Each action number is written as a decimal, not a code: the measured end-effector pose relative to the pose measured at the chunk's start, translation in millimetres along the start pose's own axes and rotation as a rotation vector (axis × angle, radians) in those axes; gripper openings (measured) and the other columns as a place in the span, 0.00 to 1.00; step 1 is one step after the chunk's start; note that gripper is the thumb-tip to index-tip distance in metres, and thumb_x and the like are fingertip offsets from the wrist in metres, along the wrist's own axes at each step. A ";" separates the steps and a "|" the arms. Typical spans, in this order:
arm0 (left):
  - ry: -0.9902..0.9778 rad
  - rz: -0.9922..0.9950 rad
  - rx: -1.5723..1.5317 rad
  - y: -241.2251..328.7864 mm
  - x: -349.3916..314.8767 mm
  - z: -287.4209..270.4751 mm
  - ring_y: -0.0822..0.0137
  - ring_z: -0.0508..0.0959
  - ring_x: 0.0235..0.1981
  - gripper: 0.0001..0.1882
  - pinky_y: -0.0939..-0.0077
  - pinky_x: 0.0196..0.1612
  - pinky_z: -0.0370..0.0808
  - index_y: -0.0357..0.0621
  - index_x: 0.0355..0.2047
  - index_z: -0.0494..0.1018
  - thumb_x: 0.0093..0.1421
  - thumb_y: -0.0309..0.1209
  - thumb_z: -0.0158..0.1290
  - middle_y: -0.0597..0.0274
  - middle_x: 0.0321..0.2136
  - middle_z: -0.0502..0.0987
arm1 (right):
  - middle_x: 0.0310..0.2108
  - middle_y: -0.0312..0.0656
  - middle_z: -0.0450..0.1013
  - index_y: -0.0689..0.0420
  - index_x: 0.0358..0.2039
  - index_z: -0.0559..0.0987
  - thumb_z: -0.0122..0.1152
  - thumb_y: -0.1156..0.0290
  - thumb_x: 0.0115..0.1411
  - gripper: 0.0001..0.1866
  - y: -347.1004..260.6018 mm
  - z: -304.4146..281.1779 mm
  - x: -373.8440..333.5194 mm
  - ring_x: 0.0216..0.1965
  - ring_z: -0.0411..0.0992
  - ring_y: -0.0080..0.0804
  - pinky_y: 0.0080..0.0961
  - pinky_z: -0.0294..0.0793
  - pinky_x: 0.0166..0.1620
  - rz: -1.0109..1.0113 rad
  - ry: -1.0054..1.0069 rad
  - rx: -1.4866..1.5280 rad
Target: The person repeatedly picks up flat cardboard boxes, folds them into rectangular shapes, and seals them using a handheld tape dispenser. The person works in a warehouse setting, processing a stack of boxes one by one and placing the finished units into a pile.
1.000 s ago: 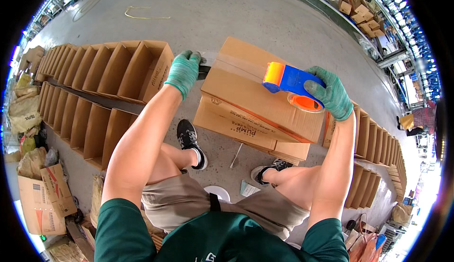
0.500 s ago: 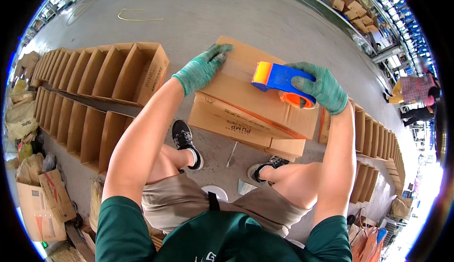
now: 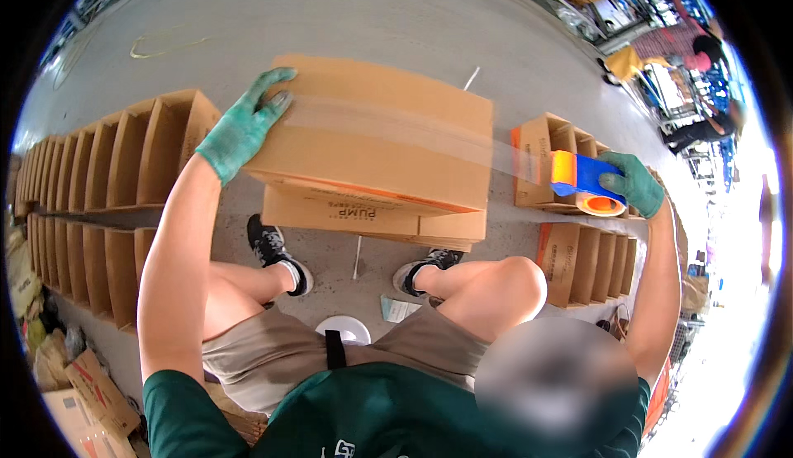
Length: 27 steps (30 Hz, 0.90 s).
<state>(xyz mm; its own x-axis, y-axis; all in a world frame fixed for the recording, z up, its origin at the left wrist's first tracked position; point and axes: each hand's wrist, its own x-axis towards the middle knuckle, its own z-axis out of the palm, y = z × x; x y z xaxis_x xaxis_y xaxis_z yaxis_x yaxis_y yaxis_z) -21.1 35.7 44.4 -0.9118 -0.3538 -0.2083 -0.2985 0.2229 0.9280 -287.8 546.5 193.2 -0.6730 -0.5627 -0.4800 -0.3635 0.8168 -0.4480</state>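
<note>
Currently | left hand (image 3: 245,128): apparently splayed against carton (image 3: 372,165) | right hand (image 3: 638,184): gripping blue tape dispenser (image 3: 591,175)

Open floor (image 3: 347,16) runs wide beyond the carton (image 3: 372,148), plenty of room for a hand there! Swing right, and the clear tape strip (image 3: 516,161) bars the gap between carton and blue dispenser (image 3: 588,174), compartmented boxes (image 3: 566,264) standing on the floor nearby. Over left, the gloved left hand (image 3: 246,132) occupies the far corner, with a box row (image 3: 128,161) hemming that side.
</note>
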 end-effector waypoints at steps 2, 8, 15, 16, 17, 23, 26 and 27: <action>-0.011 -0.022 -0.033 -0.4 2.1 1.0 0.66 0.65 0.61 0.21 0.70 0.66 0.61 0.62 0.64 0.65 0.71 0.39 0.48 0.63 0.62 0.66 | 0.38 0.42 0.77 0.65 0.47 0.78 0.68 0.51 0.52 0.32 -5.4 7.6 8.0 0.40 0.74 0.27 0.27 0.75 0.46 -0.010 0.020 -0.059; 0.003 -0.038 -0.016 8.1 0.0 5.8 0.68 0.64 0.61 0.23 0.71 0.66 0.62 0.60 0.63 0.65 0.69 0.36 0.52 0.64 0.61 0.66 | 0.44 0.49 0.79 0.61 0.51 0.78 0.66 0.57 0.55 0.27 -47.1 58.0 60.6 0.45 0.78 0.35 0.28 0.76 0.52 -0.080 -0.013 -0.223; -0.002 -0.060 -0.026 6.8 0.2 8.8 0.67 0.65 0.61 0.25 0.70 0.66 0.62 0.59 0.63 0.64 0.67 0.37 0.54 0.64 0.61 0.67 | 0.42 0.51 0.79 0.55 0.51 0.79 0.59 0.54 0.59 0.24 -119.4 105.5 65.8 0.44 0.78 0.47 0.37 0.74 0.53 -0.044 -0.069 -0.382; 0.003 -0.073 -0.035 8.7 -1.9 9.3 0.66 0.65 0.61 0.25 0.69 0.66 0.62 0.59 0.63 0.64 0.67 0.37 0.54 0.63 0.61 0.67 | 0.40 0.51 0.79 0.55 0.48 0.79 0.57 0.55 0.60 0.22 -121.5 110.3 58.9 0.41 0.78 0.49 0.41 0.75 0.49 -0.163 0.011 -0.569; -0.002 -0.089 -0.041 9.4 -3.1 7.2 0.66 0.66 0.60 0.25 0.69 0.65 0.63 0.60 0.63 0.64 0.67 0.38 0.55 0.63 0.60 0.67 | 0.39 0.51 0.79 0.55 0.48 0.79 0.57 0.55 0.60 0.21 -117.8 119.3 62.5 0.40 0.78 0.49 0.42 0.76 0.48 -0.155 -0.047 -0.526; 0.058 0.076 0.199 -7.6 3.6 9.1 0.64 0.71 0.55 0.26 0.66 0.61 0.69 0.62 0.63 0.64 0.65 0.41 0.56 0.59 0.57 0.70 | 0.36 0.52 0.79 0.55 0.48 0.76 0.60 0.59 0.60 0.18 -48.1 210.6 92.9 0.38 0.78 0.50 0.42 0.78 0.42 -0.092 0.163 -0.549; 0.004 0.019 0.084 1.1 3.9 9.8 0.63 0.73 0.52 0.25 0.65 0.58 0.71 0.61 0.62 0.64 0.66 0.41 0.56 0.54 0.55 0.72 | 0.38 0.46 0.79 0.52 0.50 0.75 0.61 0.63 0.61 0.18 -17.0 258.6 127.5 0.38 0.79 0.45 0.38 0.79 0.40 0.116 0.364 0.971; 0.011 0.019 0.112 3.2 2.1 9.2 0.63 0.73 0.52 0.25 0.65 0.58 0.71 0.61 0.62 0.64 0.66 0.41 0.56 0.53 0.54 0.73 | 0.39 0.43 0.79 0.51 0.51 0.74 0.62 0.64 0.61 0.19 -24.8 268.8 134.1 0.39 0.79 0.43 0.37 0.80 0.40 0.224 0.347 1.697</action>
<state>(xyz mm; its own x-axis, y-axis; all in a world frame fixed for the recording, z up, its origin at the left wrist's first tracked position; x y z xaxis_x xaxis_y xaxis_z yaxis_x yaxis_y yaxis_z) -26.5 44.0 44.1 -0.9146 -0.3585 -0.1871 -0.3116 0.3298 0.8911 -195.9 416.7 -62.8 -0.7891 -0.2310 -0.5692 0.6142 -0.2871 -0.7351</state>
